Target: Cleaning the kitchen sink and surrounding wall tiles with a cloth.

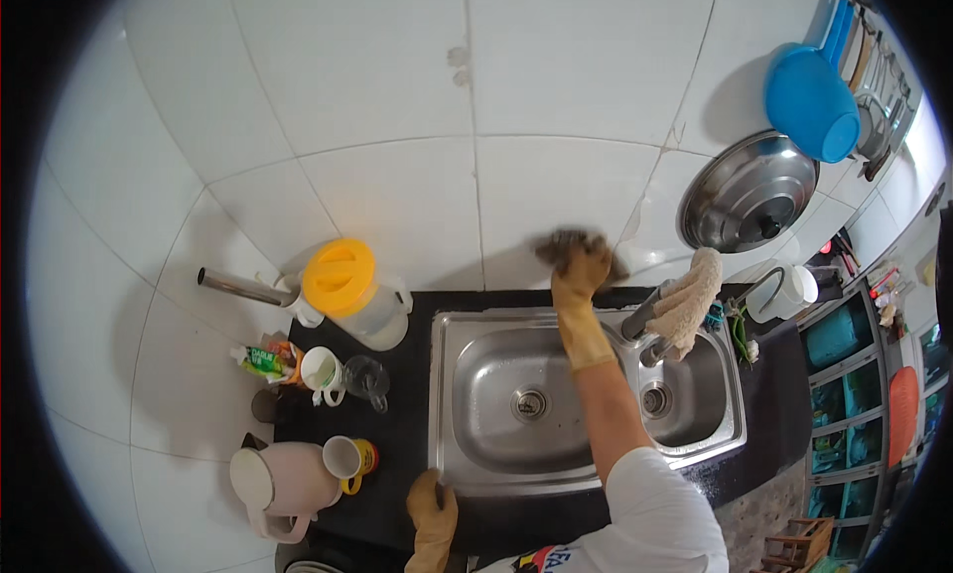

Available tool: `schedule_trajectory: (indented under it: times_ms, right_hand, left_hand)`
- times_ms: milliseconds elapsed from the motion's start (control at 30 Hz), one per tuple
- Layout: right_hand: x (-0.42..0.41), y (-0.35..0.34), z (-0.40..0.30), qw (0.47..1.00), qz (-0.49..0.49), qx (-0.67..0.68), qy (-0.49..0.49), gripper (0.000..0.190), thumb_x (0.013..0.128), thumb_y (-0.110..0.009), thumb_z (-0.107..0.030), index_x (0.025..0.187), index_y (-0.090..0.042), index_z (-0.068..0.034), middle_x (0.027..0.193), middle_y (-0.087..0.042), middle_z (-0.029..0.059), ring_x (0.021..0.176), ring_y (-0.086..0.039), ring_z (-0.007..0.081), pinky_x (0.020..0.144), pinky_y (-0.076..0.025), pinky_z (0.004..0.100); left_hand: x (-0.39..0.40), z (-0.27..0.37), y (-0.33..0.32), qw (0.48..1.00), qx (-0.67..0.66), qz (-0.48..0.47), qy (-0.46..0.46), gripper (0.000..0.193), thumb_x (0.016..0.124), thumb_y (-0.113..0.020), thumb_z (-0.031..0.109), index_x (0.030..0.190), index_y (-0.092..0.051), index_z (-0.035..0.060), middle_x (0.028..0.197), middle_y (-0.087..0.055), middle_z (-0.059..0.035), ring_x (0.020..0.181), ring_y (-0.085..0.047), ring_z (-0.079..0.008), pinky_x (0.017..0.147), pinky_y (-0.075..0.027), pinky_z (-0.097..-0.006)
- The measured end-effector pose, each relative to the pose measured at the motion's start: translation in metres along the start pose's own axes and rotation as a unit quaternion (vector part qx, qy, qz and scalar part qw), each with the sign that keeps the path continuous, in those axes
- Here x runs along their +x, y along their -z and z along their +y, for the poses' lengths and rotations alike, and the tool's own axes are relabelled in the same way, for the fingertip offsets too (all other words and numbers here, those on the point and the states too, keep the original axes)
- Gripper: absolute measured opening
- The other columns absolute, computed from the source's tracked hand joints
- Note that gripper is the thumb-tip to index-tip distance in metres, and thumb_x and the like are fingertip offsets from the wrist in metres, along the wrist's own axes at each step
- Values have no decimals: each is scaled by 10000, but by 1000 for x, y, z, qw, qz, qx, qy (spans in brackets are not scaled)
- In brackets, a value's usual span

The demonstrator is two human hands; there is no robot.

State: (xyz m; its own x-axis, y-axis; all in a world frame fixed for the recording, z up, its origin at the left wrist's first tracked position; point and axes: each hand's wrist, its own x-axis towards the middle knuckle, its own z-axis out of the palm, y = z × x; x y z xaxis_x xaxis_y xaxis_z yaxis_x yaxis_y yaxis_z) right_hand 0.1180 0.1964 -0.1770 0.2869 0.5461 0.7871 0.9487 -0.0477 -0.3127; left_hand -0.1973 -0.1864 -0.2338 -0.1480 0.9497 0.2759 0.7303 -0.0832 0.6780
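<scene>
My right hand [584,271], in a tan rubber glove, presses a dark cloth [552,251] against the white tiled wall [551,193] just above the counter's back edge. The cloth is blurred. That arm reaches over the stainless-steel double-bowl sink [484,394] and hides part of it. A glove of the same kind covers my left hand [432,502], which rests at the sink's front left corner with nothing seen in it. The faucet [639,321], with a beige towel [689,305] draped over it, stands right of my right forearm.
Left of the sink are a yellow-lidded pitcher [357,297], a glass mug [366,379], a white mug [322,372], a yellow mug [346,457] and a pink electric kettle [287,487]. A steel pot lid [752,193] and blue dipper [811,100] hang right. Green peppers [739,338] lie beside the sink.
</scene>
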Motion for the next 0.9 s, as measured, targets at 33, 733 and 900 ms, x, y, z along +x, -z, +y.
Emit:
schedule_trajectory:
  times_ms: [33,733,900]
  right_hand:
    - [-23,-14,25,994,-106,30,4,358,649,-726,-161,1005,-753,-123,1123,-632,194,1086,-570,425,912,-488,509]
    - [14,-48,6,921,166,274,-222,477,785,-551,-15,1260,-536,29,1132,-619,235,971,-618,434,852,-510,508]
    - [40,-16,-35,932,214,199,-214,409,801,-533,8,1207,-565,45,1188,-608,266,1036,-614,445,900,-506,495]
  left_hand:
    - [2,-1,-2,1000,1,8,-2,349,769,-742,2,1109,-675,-39,1101,-694,-253,1028,-668,-446,914,-537,-498]
    - [7,8,-10,999,12,-2,-39,381,774,-748,36,1139,-666,-32,1101,-691,-243,1028,-669,-431,911,-540,-486]
    - [0,-4,4,1000,11,-15,-11,383,791,-742,61,1155,-664,-26,1110,-693,-240,1043,-667,-429,928,-533,-481]
